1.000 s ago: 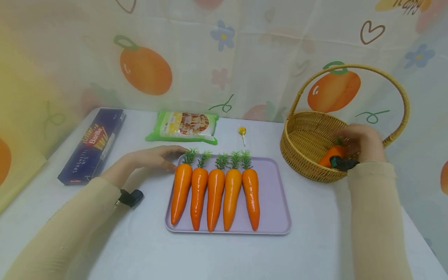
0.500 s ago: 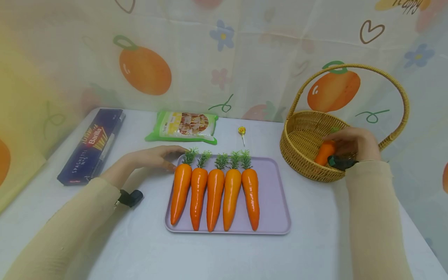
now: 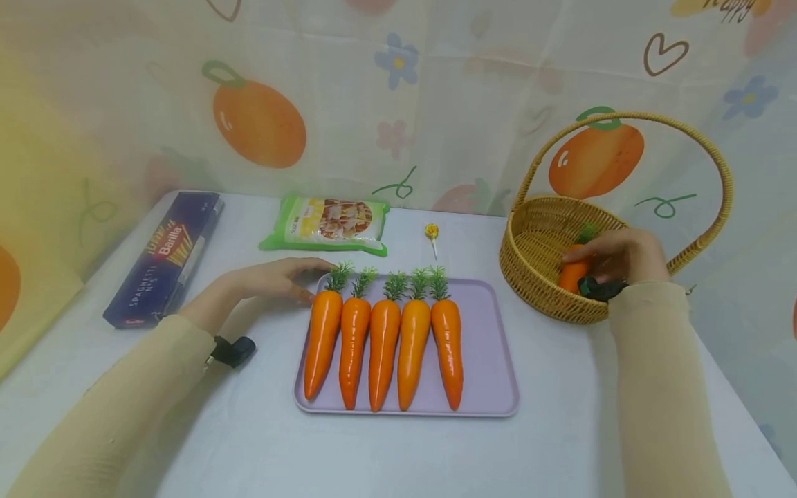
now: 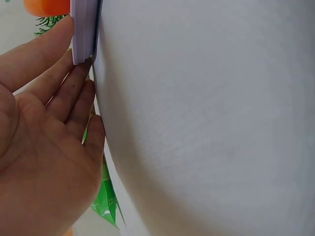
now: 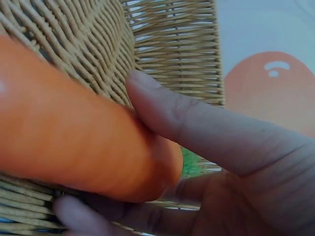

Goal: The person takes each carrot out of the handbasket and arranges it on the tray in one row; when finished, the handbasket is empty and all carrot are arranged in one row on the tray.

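Observation:
In the head view, my right hand (image 3: pixel 613 256) is inside the wicker basket (image 3: pixel 519 280), gripping an orange carrot (image 3: pixel 571 270) with a green leafy top. The right wrist view shows the thumb over the thick end of the carrot (image 5: pixel 93 132) and fingers beneath it. My left hand (image 3: pixel 274 282) rests at the back left corner of a lilac tray (image 3: pixel 482 346), thumb and fingertips touching its rim (image 4: pixel 83 34), fingers fairly straight. Several carrots (image 3: pixel 384 353) lie side by side on the tray, green tops toward the back.
A blue spaghetti box (image 3: pixel 163 263) lies at the left. Behind the tray are a green and white food packet (image 3: pixel 333 225) and a yellow lollipop (image 3: pixel 432 233). The basket's tall handle (image 3: pixel 647 117) arches above my right hand. A patterned curtain hangs behind the table.
My right hand has shifted slightly left inside the basket, and the carrot in it has moved left too, its green top now showing more. The left hand and the tray have stayed put.

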Tool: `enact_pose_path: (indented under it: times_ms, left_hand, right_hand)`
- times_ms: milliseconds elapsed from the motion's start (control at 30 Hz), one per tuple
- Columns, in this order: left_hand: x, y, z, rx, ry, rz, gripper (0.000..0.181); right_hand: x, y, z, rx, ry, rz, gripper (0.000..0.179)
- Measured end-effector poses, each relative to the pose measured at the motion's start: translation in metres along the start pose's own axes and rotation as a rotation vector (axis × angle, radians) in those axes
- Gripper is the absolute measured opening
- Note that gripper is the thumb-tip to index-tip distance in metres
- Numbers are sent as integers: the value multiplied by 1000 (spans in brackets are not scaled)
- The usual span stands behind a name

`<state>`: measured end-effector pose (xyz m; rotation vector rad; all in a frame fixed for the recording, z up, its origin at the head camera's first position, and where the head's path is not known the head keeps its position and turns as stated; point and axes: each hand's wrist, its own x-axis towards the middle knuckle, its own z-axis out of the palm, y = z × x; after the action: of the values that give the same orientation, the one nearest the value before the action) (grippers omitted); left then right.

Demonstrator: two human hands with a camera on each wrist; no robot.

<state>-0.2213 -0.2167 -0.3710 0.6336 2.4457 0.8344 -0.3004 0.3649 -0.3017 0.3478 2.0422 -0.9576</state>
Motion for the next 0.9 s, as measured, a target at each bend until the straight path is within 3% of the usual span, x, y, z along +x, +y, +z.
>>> enact_pose_path:
  times_ms: [100,333,467,667,900]
  left_hand:
    - [0,0,0,1,-2,0,64]
    - [0,0,0,3,3,-3,64]
    - [0,0,0,7,4,-3,63]
    - [1,-1,1,9,3,-6,63]
    - [1,-2,1,11,4,-3,64]
  right_hand:
    - [6,1,-4,-36,21,-17,25]
    - [21,2,-8,-155,-44,-193,98]
    - [23,1,-9,-162,-71,-232,100]
    - [25,0,-5,-155,-89,-226,103]
    - [21,-5,-1,-214,-120,-142,118]
